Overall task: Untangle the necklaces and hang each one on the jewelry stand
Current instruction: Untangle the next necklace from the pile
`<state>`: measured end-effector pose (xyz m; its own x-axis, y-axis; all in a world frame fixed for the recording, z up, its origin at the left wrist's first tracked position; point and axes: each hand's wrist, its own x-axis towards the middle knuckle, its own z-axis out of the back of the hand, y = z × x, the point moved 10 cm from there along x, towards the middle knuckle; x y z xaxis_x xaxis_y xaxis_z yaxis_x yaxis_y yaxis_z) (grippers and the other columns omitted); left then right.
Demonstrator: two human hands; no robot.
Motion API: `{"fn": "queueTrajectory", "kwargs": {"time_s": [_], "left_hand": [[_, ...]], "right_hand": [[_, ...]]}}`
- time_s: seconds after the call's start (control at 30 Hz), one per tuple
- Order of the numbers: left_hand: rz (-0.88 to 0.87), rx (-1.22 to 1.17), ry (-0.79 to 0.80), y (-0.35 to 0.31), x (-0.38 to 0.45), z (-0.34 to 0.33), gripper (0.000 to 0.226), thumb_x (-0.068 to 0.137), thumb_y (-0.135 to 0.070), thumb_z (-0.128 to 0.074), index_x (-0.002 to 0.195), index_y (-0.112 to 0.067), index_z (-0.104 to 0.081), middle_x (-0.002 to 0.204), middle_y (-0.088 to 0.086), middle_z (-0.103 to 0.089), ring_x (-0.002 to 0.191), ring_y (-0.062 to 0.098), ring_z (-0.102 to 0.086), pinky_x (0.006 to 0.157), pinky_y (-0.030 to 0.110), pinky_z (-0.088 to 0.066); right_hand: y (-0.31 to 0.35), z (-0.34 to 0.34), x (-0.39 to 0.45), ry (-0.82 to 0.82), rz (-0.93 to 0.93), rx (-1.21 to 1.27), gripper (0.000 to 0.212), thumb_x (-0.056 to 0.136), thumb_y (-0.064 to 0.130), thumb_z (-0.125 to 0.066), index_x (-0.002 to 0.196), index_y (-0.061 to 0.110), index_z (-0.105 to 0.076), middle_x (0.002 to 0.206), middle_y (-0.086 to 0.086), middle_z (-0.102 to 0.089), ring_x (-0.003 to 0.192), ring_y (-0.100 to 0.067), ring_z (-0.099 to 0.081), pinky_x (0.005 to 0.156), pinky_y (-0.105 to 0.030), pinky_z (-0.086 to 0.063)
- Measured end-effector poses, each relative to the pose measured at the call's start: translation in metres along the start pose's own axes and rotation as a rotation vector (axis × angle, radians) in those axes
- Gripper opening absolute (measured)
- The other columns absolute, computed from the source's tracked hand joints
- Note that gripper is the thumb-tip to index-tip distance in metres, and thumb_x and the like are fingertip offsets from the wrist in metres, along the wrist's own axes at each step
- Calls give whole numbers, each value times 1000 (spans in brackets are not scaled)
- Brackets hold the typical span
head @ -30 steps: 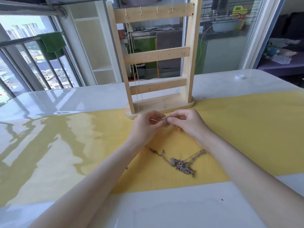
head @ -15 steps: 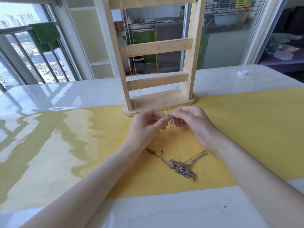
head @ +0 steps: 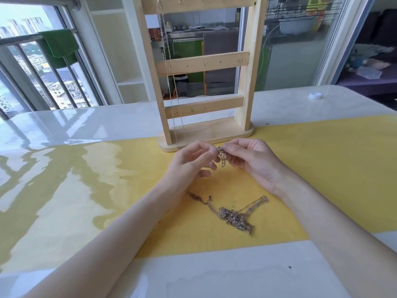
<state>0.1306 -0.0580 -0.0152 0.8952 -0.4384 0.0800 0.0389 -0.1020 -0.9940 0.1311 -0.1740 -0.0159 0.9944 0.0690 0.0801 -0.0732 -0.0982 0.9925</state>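
On the table, from biggest to smallest:
Table (head: 279, 104): pale and glossy, catching window reflections on its left part.
Yellow mat (head: 322, 168): a wide band across the tabletop, under both forearms.
Jewelry stand (head: 206, 63): a light wooden frame, upright at the mat's far edge, with crossbars carrying small pegs.
Hung chain (head: 171, 82): one thin necklace drops from the top bar along the stand's left post, reaching down to the base.
Left hand (head: 189, 162): raised just in front of the stand's base, thumb and forefinger pinching one side of a small knot of chain, the other fingers loosely curled.
Right hand (head: 249, 160): facing the left one, its fingertips nipping the same knot from the other side.
Held necklace (head: 221, 155): a little silvery clump between the two hands, lifted off the mat, a short bit dangling below.
Necklace pile (head: 234, 216): a tangled heap lying on the mat nearer the person, between the forearms, with loose strands trailing left and right.
White cap (head: 315, 95): small and round, far right on the tabletop, well away from everything else.
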Motion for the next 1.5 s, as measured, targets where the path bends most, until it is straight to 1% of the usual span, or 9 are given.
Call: {"fn": "queueTrajectory", "kwargs": {"time_s": [0.37,0.53,0.63,0.73,0.87,0.97,1.07,1.3,1.5], "left_hand": [[-113,171,-92,-9,0,9,14,93,-10,-56,79,-14,-58,71,-1,-60,59,7,-54,57,18,-44],[-133,259,-88,-12,0,7,15,92,-11,-58,78,-15,-58,63,-14,-59,59,5,-56,58,16,-45],[-84,212,13,-9,0,0,15,93,-12,-58,78,-15,-58,64,-13,-59,61,7,-54,64,21,-46],[-40,99,124,-8,-2,-9,11,86,-19,-60,75,-18,-61,64,-4,-56,60,11,-50,63,20,-45],[18,15,174,-4,-2,-12,18,84,-21,-58,67,-23,-65,62,-3,-54,58,11,-47,60,17,-45],[55,-32,132,0,-1,-7,18,91,-18,-59,73,-13,-57,61,-2,-52,55,11,-46,59,17,-45],[40,29,27,1,3,3,24,97,-13,-49,73,-13,-53,61,-2,-51,57,10,-47,61,17,-46],[-46,68,-151,-6,3,20,25,90,0,-54,69,-11,-48,58,-4,-55,57,7,-51,67,21,-48],[-67,63,-109,-7,4,19,13,74,-11,-64,73,-12,-51,59,-5,-55,56,9,-49,62,19,-46]], "right_hand": [[2,-2,-3,-80,80,-129,9,88,10,-63,85,13,-72,72,3,-64,63,-3,-50,59,-16,-40],[0,1,-2,-54,47,-143,9,86,9,-64,80,12,-71,64,8,-61,65,-7,-47,61,-16,-40],[-4,-9,-1,63,-8,-69,12,84,13,-63,78,3,-65,65,-2,-60,65,-13,-47,60,-19,-39],[-9,-24,-4,204,-120,-10,35,67,30,-61,85,0,-58,78,-20,-56,71,-23,-44,55,-19,-40],[-11,-38,-9,309,-209,46,22,81,20,-46,88,1,-53,70,-11,-55,56,-13,-37,49,-20,-35],[-14,-36,-6,211,-189,29,26,96,13,-37,75,6,-50,67,-9,-39,52,-12,-32,47,-21,-29],[-14,-28,-2,56,-124,93,37,96,9,-42,60,10,-47,56,-3,-42,50,-13,-37,48,-21,-33],[-10,-19,-4,-25,-35,188,14,88,4,-58,75,3,-63,66,-4,-59,56,-8,-49,54,-16,-42],[-9,-17,-4,-18,-19,203,9,84,-2,-60,84,7,-61,75,-5,-60,68,-10,-54,59,-19,-46]]}}
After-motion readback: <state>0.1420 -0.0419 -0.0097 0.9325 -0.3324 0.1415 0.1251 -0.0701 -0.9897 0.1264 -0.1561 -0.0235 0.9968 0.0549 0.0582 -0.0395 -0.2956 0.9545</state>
